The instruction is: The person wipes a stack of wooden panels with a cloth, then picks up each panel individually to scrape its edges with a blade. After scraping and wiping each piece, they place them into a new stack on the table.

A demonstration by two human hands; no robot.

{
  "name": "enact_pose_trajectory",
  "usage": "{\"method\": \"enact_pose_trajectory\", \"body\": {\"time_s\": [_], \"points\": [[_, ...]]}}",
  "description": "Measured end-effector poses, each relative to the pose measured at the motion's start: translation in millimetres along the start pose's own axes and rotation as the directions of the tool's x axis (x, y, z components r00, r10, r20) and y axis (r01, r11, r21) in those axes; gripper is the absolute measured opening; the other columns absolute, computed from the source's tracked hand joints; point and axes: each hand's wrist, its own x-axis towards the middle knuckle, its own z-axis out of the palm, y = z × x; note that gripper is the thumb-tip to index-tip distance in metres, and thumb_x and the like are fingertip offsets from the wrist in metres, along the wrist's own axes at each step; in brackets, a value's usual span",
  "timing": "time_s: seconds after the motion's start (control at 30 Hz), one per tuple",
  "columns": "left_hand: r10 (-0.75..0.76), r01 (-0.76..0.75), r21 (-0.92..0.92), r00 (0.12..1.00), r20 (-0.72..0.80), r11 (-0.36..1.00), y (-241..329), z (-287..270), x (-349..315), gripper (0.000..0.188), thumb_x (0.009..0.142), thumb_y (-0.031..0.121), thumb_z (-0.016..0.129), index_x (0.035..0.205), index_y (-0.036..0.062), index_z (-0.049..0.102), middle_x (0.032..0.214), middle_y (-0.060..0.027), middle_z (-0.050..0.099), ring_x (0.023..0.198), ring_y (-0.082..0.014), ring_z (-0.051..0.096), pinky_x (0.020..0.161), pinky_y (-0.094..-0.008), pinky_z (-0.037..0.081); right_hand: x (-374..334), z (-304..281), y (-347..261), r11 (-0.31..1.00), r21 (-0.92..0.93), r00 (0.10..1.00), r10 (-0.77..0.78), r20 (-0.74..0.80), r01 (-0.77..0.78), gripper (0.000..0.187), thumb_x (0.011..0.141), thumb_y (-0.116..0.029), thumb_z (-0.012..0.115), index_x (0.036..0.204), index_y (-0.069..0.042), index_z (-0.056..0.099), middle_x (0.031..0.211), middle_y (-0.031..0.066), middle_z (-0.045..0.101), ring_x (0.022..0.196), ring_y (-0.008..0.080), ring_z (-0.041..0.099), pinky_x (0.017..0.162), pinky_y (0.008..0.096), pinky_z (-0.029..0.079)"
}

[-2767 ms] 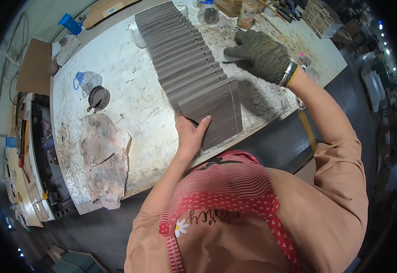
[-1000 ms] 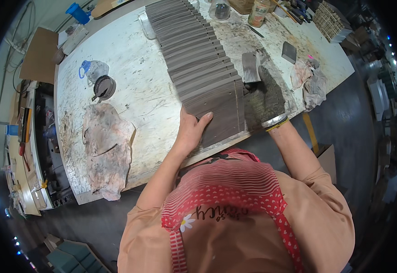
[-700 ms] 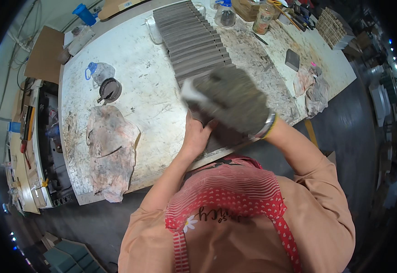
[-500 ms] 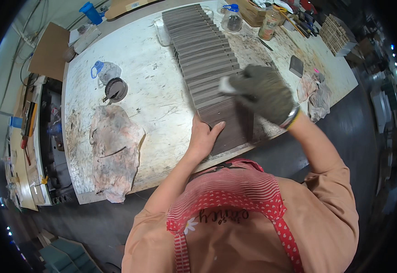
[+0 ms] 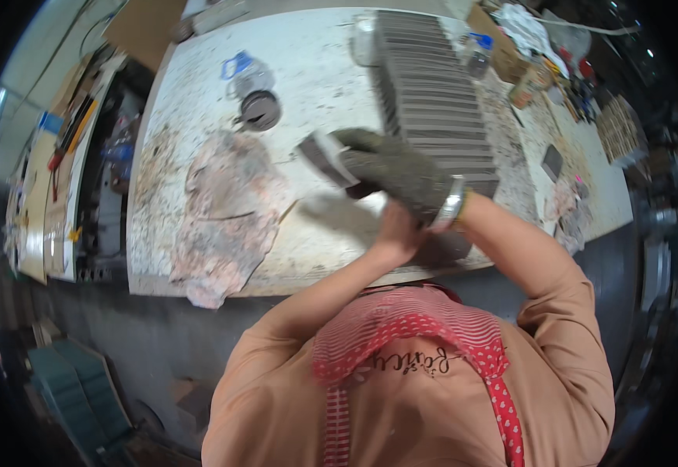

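Observation:
My right hand (image 5: pixel 393 167), in a dark olive work glove, is closed around a dark grey block (image 5: pixel 319 159) with a whitish strip along one side. It holds the block over the white tabletop, left of a long row of grey-brown, wood-grained slats (image 5: pixel 440 101) lying closely side by side. Below the glove, my bare left hand (image 5: pixel 398 233) is at the near end of the row. The glove hides its fingers, so its grip cannot be made out. A dark brown panel (image 5: pixel 449 246) shows partly behind my right wrist, at the table's front edge.
Left on the worktable (image 5: pixel 315 93) lie a stained rag (image 5: pixel 230 210), a cup of dark liquid (image 5: pixel 260 110) and a clear jug (image 5: pixel 252 78). Toward the right stand a blue-capped bottle (image 5: pixel 479 58) and an amber bottle (image 5: pixel 531 84); a small grey block (image 5: pixel 552 162) lies near another rag (image 5: pixel 568 210).
My right hand has swung left and off the slats, carrying the block across my left hand. The view has shifted, so the table's contents appear farther right.

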Motion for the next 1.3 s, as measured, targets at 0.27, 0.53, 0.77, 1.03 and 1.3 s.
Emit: {"method": "enact_pose_trajectory", "body": {"time_s": [0.27,0.53,0.77,1.03,1.3], "points": [[-0.044,0.143,-0.306,0.95,0.309,0.941,-12.4,4.9,-6.8,0.065,0.084,0.023,0.067,0.137,0.0025,0.037,0.134,-0.0189,0.045,0.124,-0.0312,0.043,0.104,-0.0406,0.034,134.1,135.0,71.5,0.86,-0.498,0.993,0.078,-0.086,-0.111,0.056,0.082,-0.045,0.062,0.114,0.001,0.058,0.109,0.0178,0.062,0.096,0.0312,0.061,0.084,0.0404,0.048],[-0.039,0.037,0.328,0.999,-0.001,0.944,57.3,-5.9,16.3,0.07,0.083,0.023,0.069,0.14,0.0022,0.034,0.136,-0.0189,0.044,0.124,-0.0324,0.042,0.104,-0.0403,0.033,64.6,136.4,30.4,0.674,-0.639,0.928,-0.259,0.268,0.372,0.051,0.08,-0.025,0.062,0.128,-0.01,0.052,0.136,0.0148,0.044,0.119,0.0301,0.05,0.097,0.0444,0.043],[0.038,-0.061,0.143,0.987,0.156,0.988,43.3,-16.7,17.7,0.067,0.078,0.011,0.072,0.132,-0.0047,0.036,0.125,-0.0208,0.048,0.116,-0.0318,0.048,0.101,-0.0394,0.036,-101.6,-73.6,29.1,0.521,-0.852,0.837,-0.446,-0.317,-0.045,0.051,0.085,-0.019,0.058,0.134,-0.009,0.048,0.134,0.0123,0.05,0.127,0.0295,0.044,0.109,0.0415,0.032],[-0.144,0.143,0.022,0.987,0.078,0.99,73.0,-2.1,11.0,0.048,0.08,0.005,0.067,0.122,-0.0052,0.046,0.121,-0.0172,0.053,0.111,-0.0259,0.051,0.098,-0.0344,0.038,-287.3,-217.5,49.5,0.884,-0.258,0.416,-0.081,-0.906,-0.39,0.036,0.089,-0.014,0.062,0.122,-0.002,0.056,0.113,0.0102,0.063,0.1,0.0182,0.059,0.09,0.0307,0.047],[-0.179,0.178,0.093,0.984,0.001,0.98,82.1,-2.5,3.3,0.053,0.085,0.012,0.064,0.13,-0.0036,0.041,0.123,-0.0155,0.054,0.115,-0.0231,0.05,0.101,-0.0339,0.036,-172.1,-134.6,12.2,0.686,-0.725,0.902,-0.35,-0.254,0.063,0.033,0.085,-0.01,0.06,0.117,-0.002,0.057,0.108,0.0127,0.06,0.096,0.0265,0.061,0.085,0.0367,0.051]]}}
